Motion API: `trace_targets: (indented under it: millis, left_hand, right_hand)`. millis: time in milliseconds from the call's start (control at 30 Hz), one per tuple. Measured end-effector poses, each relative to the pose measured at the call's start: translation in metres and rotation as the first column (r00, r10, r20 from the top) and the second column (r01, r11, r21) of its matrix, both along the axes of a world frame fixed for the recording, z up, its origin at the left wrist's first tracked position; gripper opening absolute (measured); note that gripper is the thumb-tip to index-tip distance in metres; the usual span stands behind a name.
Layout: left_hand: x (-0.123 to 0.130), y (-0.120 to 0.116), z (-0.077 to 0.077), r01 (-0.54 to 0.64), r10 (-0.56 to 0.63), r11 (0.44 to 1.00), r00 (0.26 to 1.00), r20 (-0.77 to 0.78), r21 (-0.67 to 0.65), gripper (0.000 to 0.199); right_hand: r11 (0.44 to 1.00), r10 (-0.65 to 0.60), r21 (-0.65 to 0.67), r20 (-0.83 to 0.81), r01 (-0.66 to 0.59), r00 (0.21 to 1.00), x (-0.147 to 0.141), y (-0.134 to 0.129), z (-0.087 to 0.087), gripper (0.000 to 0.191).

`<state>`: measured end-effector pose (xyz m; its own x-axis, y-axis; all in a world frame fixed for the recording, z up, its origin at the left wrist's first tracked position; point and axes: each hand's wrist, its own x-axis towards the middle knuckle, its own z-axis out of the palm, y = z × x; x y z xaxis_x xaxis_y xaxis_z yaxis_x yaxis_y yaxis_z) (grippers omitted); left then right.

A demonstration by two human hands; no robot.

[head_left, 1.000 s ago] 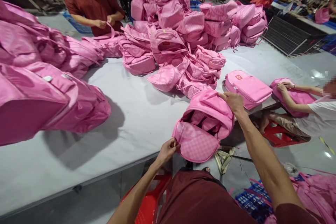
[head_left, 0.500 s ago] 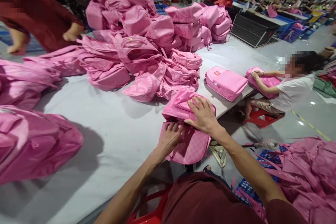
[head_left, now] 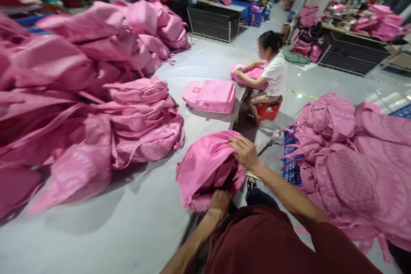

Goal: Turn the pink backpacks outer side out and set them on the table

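Observation:
A pink backpack (head_left: 205, 162) lies at the table's near edge, its opening facing me and its cloth bunched up. My right hand (head_left: 245, 150) is closed on the upper right edge of the backpack, thumb and fingers pinching the cloth. At the lower front of the opening, my left hand (head_left: 221, 202) is curled into a closed shape against the fabric. Its fingertips are hidden in the bag's fold. Farther along the table rests a finished-looking pink backpack (head_left: 210, 96) with a small red label, apart from both hands.
Heaps of pink backpacks (head_left: 86, 55) cover the left and back of the white table (head_left: 141, 222). A seated person (head_left: 272, 72) handles a pink bag at the far table edge. On my right, more pink bags (head_left: 349, 167) overflow a blue crate (head_left: 291, 158).
My view has swung to the right. The backpack has been bunched and its opening tilted toward me; the left hand has curled at the opening, and the right hand has gripped the upper edge.

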<state>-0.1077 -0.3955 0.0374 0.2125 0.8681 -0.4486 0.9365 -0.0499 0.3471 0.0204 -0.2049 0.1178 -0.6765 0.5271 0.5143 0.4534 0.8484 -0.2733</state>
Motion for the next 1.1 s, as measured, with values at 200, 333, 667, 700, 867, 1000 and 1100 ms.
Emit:
trace_targets:
  millis: [200, 333, 667, 700, 867, 1000, 1100]
  left_hand:
    - [0.052, 0.037, 0.005, 0.238, -0.238, 0.971, 0.964, 0.116, 0.009, 0.056]
    - [0.075, 0.068, 0.017, 0.286, -0.389, 0.9, 0.867, 0.311, 0.328, 0.059]
    - [0.12, 0.267, 0.0, -0.068, -0.362, 0.688, 0.831, 0.423, 0.723, 0.074]
    - [0.121, 0.281, -0.005, -0.118, -0.362, 0.678, 0.805, 0.469, 0.726, 0.069]
    - [0.121, 0.337, -0.004, -0.318, -0.204, 0.806, 0.642, 0.739, 0.499, 0.027]
    - [0.126, 0.388, 0.008, -0.354, 0.311, 0.924, 0.471, 0.826, -0.146, 0.045]
    - [0.128, 0.416, 0.008, -0.293, 0.627, 0.779, 0.404, 0.666, -0.555, 0.051]
  right_hand:
    - [0.948, -0.314, 0.026, -0.092, 0.317, 0.945, 0.134, -0.018, -0.028, 0.053]
    - [0.841, -0.541, -0.046, -0.116, 0.539, 0.833, 0.205, -0.029, -0.036, 0.057]
    - [0.784, -0.619, -0.059, 0.006, 0.619, 0.785, 0.266, 0.036, -0.046, 0.052]
    - [0.808, -0.584, -0.087, 0.007, 0.583, 0.812, 0.268, 0.048, -0.045, 0.051]
    - [0.755, -0.411, -0.513, 0.115, 0.408, 0.904, 0.286, 0.135, -0.047, 0.054]
    - [0.442, -0.358, -0.832, 0.179, 0.335, 0.916, 0.284, 0.215, -0.08, 0.066]
    - [0.206, -0.516, -0.883, 0.268, 0.422, 0.813, 0.262, 0.257, -0.111, 0.08]
